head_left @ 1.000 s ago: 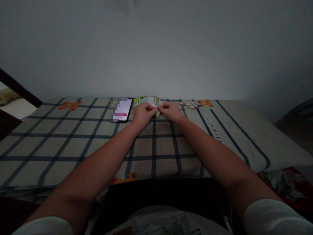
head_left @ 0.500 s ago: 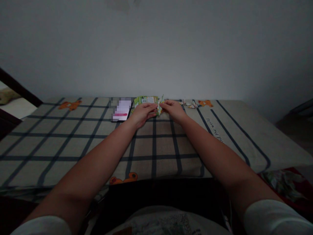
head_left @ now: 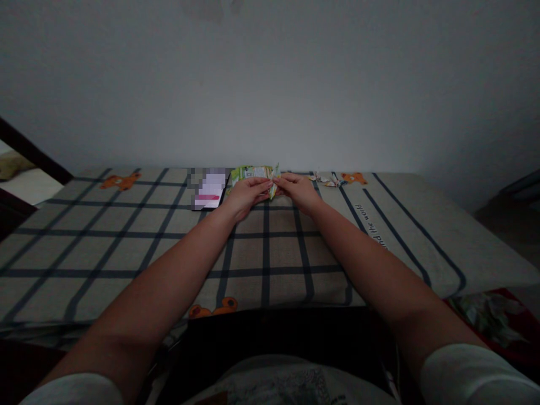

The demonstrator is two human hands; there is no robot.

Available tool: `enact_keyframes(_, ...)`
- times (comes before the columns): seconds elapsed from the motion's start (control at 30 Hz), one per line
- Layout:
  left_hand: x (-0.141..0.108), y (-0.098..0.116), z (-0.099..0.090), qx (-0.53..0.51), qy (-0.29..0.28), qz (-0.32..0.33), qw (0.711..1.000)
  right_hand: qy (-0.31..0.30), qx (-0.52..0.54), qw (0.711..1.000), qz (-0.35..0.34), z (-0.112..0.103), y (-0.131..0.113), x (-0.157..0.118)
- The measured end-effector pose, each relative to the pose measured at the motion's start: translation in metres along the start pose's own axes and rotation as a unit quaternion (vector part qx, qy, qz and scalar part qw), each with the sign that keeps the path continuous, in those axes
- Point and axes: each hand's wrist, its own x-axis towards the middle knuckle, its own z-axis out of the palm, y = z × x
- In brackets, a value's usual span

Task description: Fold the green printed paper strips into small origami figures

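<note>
A small green and white wrapper (head_left: 274, 185) is pinched upright between my two hands at the far side of the table. My left hand (head_left: 248, 196) closes its thumb and fingers on the wrapper's left side. From the other side, my right hand (head_left: 298, 191) grips it with thumb and forefinger, the fingertips of both hands almost touching. Whatever the wrapper contains is hidden. Just behind my left hand lies a green printed packet (head_left: 248, 172), flat on the cloth and partly covered by my fingers.
A phone (head_left: 210, 188) with a lit screen lies left of the packet. Crumpled wrappers (head_left: 328, 180) sit to the right of my right hand. A checked cloth (head_left: 126, 236) with bear prints covers the table, which meets a grey wall (head_left: 270, 84).
The small wrapper has shifted slightly left and turned a little between my fingers. My right hand has moved a touch left with it; the phone and packet stay put.
</note>
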Motion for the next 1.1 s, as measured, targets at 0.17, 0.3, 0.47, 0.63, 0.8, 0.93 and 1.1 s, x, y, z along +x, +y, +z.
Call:
enact_keyframes(0.17, 0.0009, -0.0002, -0.0018, 0.007, -0.011, -0.014, 1.0, -0.019, -0.023, 1.0, -0.002, -0.0015, 0.0015, 0.0006)
enact_keyframes(0.3, 0.0018, -0.0031, -0.003, 0.013, -0.008, 0.005, 1.0, -0.035, -0.032, 0.999, -0.007, -0.0004, -0.001, -0.0014)
enact_keyframes(0.47, 0.001, 0.0005, 0.0002, -0.006, 0.011, 0.028, 1.0, -0.036, 0.016, 0.999, -0.006, -0.0002, 0.001, 0.0016)
enact_keyframes(0.63, 0.0021, 0.0036, 0.0009, 0.005, 0.018, 0.019, 1.0, -0.006, 0.044, 0.999, 0.011, -0.001, 0.0016, 0.0039)
enact_keyframes(0.8, 0.004, 0.0002, -0.0042, 0.0, -0.005, 0.003, 1.0, 0.002, 0.019, 1.0, 0.005, -0.0013, -0.0024, 0.0007)
enact_keyframes(0.93, 0.0049, -0.0008, -0.0061, -0.005, -0.008, 0.005, 1.0, -0.003, 0.0, 1.0, -0.007, -0.0011, -0.0027, 0.0001)
enact_keyframes(1.1, 0.0059, -0.0016, -0.0046, -0.011, -0.013, 0.015, 1.0, 0.004, -0.004, 1.0, -0.011, 0.0001, -0.0013, 0.0006)
